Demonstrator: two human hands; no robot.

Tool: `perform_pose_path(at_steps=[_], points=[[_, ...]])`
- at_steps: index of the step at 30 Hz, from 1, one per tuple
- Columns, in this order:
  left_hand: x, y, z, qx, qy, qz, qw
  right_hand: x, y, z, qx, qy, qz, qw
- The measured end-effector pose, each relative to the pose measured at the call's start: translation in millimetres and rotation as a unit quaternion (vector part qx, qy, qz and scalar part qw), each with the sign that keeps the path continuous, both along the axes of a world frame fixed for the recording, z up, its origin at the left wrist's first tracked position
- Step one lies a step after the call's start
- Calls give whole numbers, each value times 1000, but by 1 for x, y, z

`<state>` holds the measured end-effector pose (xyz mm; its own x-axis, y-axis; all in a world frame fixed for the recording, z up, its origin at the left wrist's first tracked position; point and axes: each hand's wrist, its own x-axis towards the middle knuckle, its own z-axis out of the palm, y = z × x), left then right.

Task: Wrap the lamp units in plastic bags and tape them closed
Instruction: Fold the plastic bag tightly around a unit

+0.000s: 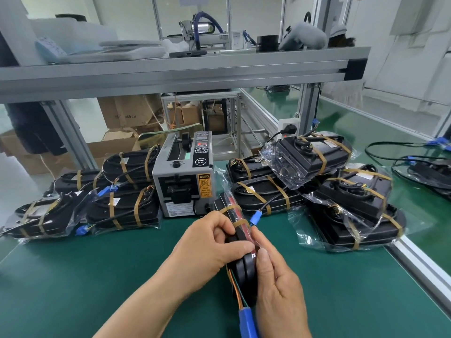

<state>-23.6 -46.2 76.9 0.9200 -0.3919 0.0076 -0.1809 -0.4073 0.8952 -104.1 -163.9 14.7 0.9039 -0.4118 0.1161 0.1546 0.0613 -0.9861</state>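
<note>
Near the centre of the green mat (97,276), the lamp unit (246,267) stands on edge between both hands. The left hand (210,242) curls over its top edge, and the right hand (278,289) clasps its right side, thumb pressed on it. Just beyond stands the tape dispenser (185,176), with bagged, taped units (122,208) piled left and right of it.

Cardboard boxes (127,111) stacked behind green-topped bench (97,276). Aluminium-profile shelf (170,71) overhead; dark phone (188,53) and white foam sheets (114,53) lie on it. White power socket (288,125), black plug (291,130) in, beside right post (308,106)
</note>
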Motion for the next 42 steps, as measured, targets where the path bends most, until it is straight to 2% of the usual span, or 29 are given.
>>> perform_pose_path(at_steps=[3,10,21,23,25,31,36,42], points=[[1,4,2,-5,19,-20,1000,-1,2,4,0,6,-4,1000],[4,1,-3,-128,99,5,987,-4,0,10,-41,20,-19,999],[2,1,-9,-136,76,11,988,-3,-14,33,-43,61,14,997],[3,0,-9,-130,67,13,989,10,-25,48,-87,52,18,995],[3,-2,-9,-124,59,15,990,33,-34,66,-170,58,25,983],[2,-3,-9,-118,54,25,991,103,-29,85,-391,115,41,912],[2,-1,-11,-122,56,26,991,119,-24,76,-448,117,15,886],[2,-1,-11,-112,42,25,992,124,-24,69,-423,108,-3,900]])
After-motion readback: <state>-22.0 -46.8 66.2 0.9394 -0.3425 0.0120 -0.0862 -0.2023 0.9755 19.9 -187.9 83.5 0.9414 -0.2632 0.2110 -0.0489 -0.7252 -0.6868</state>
